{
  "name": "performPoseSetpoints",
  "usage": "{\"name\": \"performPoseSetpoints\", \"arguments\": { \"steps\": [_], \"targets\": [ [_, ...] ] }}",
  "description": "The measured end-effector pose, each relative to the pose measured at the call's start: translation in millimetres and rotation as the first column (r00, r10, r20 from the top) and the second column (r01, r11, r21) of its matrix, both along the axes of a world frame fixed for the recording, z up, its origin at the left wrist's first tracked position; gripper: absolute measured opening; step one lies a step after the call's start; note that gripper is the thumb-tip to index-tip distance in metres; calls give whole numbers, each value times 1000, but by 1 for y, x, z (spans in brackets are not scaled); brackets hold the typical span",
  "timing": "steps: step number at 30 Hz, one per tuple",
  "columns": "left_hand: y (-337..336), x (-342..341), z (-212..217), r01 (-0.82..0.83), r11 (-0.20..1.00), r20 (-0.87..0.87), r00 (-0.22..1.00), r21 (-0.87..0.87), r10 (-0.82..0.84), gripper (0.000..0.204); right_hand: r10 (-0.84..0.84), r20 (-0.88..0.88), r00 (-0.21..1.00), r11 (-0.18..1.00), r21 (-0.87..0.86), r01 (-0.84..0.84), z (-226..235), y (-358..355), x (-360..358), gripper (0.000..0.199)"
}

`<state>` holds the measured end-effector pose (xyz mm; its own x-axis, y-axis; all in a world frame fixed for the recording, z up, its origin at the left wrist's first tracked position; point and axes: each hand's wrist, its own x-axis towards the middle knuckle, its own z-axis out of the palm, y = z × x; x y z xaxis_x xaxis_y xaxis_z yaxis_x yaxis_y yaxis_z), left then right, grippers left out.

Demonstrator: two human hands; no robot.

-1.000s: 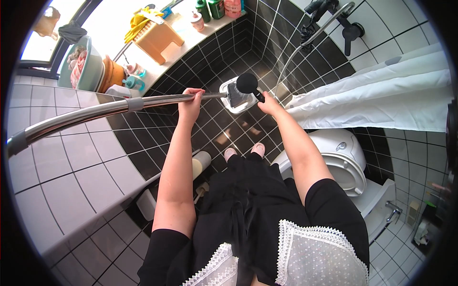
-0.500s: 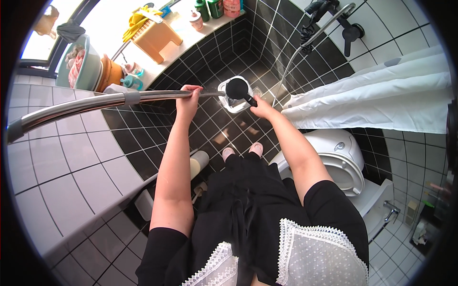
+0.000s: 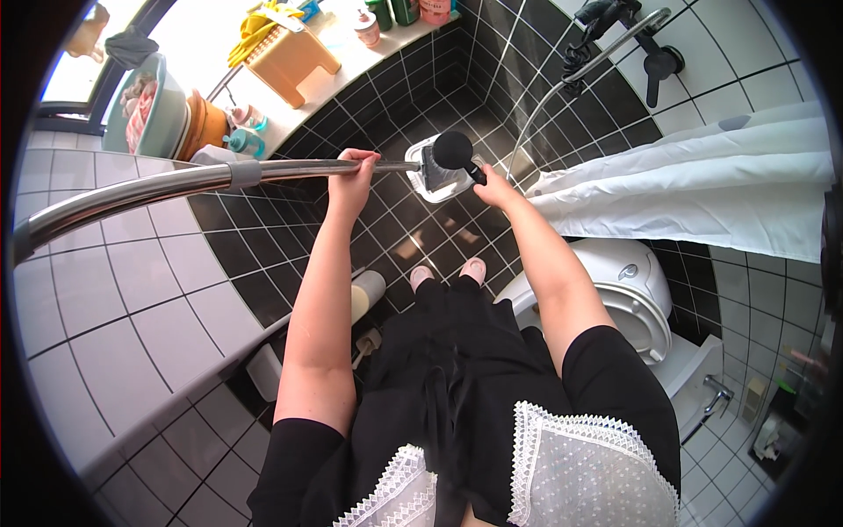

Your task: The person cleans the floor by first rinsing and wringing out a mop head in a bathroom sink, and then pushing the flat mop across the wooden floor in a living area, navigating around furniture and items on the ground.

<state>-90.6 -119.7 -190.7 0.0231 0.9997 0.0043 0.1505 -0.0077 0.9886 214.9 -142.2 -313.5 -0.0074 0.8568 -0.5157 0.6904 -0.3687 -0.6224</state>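
Observation:
My left hand (image 3: 351,186) is closed around a long metal pole (image 3: 290,169), which runs in from the left edge and ends at a dark rectangular head (image 3: 429,169). That head is over a white basin-like container (image 3: 451,191) on the dark tiled floor. A black handheld shower head (image 3: 452,150) is in my right hand (image 3: 494,189), with my fingers wrapped round its handle. Its round back faces up, just right of the pole's head and above the container. It partly hides both.
A white shower curtain (image 3: 685,189) and a toilet (image 3: 632,299) are on the right. A ledge at the back left carries an orange stool (image 3: 294,63), yellow gloves (image 3: 255,33), a tub (image 3: 162,114) and several bottles. A tiled half wall (image 3: 132,307) borders the left side.
The shower head has shifted slightly right and up with my right hand. More of the pole's dark head now shows beside it. My left hand keeps its hold on the pole.

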Motion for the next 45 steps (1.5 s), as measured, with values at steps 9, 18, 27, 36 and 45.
{"name": "performPoseSetpoints", "arguments": {
  "steps": [9, 18, 27, 36, 45],
  "targets": [
    [2, 1, 2, -33, 999, 1, 999, -20, 33, 2, -19, 13, 1000, 999, 36, 18, -3, 7, -6, 46],
    [4, 3, 5, -23, 1000, -17, 1000, -18, 22, 2, -61, -29, 998, 990, 123, 64, -9, 18, -1, 44],
    [4, 5, 11, -2, 1000, -31, 1000, -19, 2, 3, -45, 37, 998, 997, 61, 42, -22, 12, 12, 41],
    [5, 5, 11, -42, 998, 2, 999, -36, 42, 2, -33, -5, 999, 999, 16, 33, -2, 7, -7, 45],
    [20, 17, 12, 15, 998, -38, 999, -61, -18, 7, 69, -10, 998, 997, 42, -69, 28, -6, -8, 56]
  ]
}}
